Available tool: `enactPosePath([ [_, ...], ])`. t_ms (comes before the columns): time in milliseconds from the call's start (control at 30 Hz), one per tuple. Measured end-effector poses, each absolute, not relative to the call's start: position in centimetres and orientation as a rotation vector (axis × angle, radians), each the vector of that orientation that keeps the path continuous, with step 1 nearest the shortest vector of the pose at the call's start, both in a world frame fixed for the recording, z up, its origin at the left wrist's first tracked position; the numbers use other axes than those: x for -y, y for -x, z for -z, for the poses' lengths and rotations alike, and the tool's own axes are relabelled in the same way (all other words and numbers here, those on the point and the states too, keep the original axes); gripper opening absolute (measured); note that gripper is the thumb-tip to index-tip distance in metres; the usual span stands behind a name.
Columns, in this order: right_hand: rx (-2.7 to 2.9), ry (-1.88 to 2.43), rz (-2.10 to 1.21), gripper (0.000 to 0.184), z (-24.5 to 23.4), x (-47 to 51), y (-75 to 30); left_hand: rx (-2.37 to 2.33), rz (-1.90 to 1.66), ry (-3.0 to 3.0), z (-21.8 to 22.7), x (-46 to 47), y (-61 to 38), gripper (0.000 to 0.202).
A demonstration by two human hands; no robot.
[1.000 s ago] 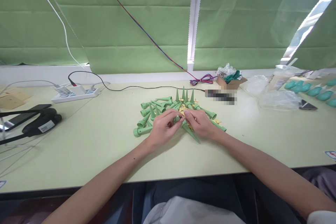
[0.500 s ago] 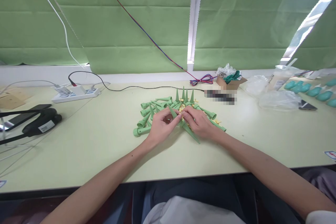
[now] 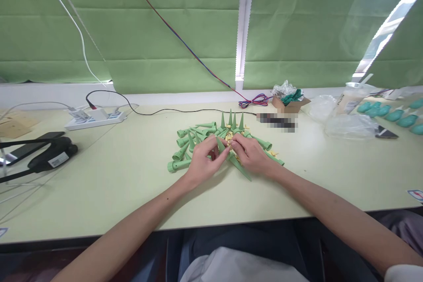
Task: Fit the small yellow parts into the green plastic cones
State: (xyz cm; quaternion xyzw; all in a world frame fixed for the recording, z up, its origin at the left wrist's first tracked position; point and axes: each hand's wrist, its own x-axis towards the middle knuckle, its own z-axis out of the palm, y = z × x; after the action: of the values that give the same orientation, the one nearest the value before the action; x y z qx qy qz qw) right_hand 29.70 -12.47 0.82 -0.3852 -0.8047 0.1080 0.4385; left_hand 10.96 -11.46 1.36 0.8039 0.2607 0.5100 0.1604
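Note:
A heap of green plastic cones (image 3: pixel 193 141) lies on the pale green table (image 3: pixel 125 185), mixed with small yellow pieces (image 3: pixel 237 130). My left hand (image 3: pixel 203 161) is closed on one green cone (image 3: pixel 220 145), its tip pointing up and away. My right hand (image 3: pixel 253 154) meets it at the cone's wide end, fingers pinched on a small yellow piece that is barely visible. A further long cone (image 3: pixel 241 169) lies under my right hand, pointing toward me.
A white power strip (image 3: pixel 95 118) with cables sits at the back left, with a black device (image 3: pixel 49 155) at the left edge. A small cardboard box (image 3: pixel 291 102), clear plastic bags (image 3: pixel 350 125), a cup and teal objects (image 3: pixel 401 114) stand at the back right.
My left hand has turned the cone it holds from lying low to tip-up, and my right hand's fingers have moved in against its wide end.

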Motion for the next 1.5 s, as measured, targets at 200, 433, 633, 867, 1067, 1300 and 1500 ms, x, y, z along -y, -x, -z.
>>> enactPosePath([
  [200,2.016,0.971,-0.248,0.028,-0.8,12.3,-29.7,-0.634,-1.523,-2.470,-1.4,11.5,-10.9,0.014],
  [433,2.031,0.983,-0.246,0.030,-0.7,12.1,-29.7,-0.603,-1.499,-2.594,-1.3,11.3,-10.8,0.003],
  [633,2.034,0.999,-0.227,0.031,-0.7,12.1,-29.7,-0.577,-1.479,-2.687,-1.0,11.0,-10.5,0.011],
  [867,2.055,1.065,-0.216,0.030,-0.7,12.0,-29.7,-0.638,-1.402,-2.767,-0.4,10.6,-10.0,0.021],
  [1067,2.076,1.098,-0.192,0.030,-0.7,11.8,-29.7,-0.643,-1.374,-2.825,-0.4,10.6,-10.0,0.024],
  [1300,2.075,1.142,-0.189,0.031,-0.7,11.7,-29.7,-0.684,-1.315,-2.819,-0.3,10.5,-10.0,0.025],
  [1500,2.043,1.128,-0.256,0.032,-0.9,11.8,-29.7,-0.765,-1.352,-2.632,-0.8,10.9,-10.5,0.015],
])
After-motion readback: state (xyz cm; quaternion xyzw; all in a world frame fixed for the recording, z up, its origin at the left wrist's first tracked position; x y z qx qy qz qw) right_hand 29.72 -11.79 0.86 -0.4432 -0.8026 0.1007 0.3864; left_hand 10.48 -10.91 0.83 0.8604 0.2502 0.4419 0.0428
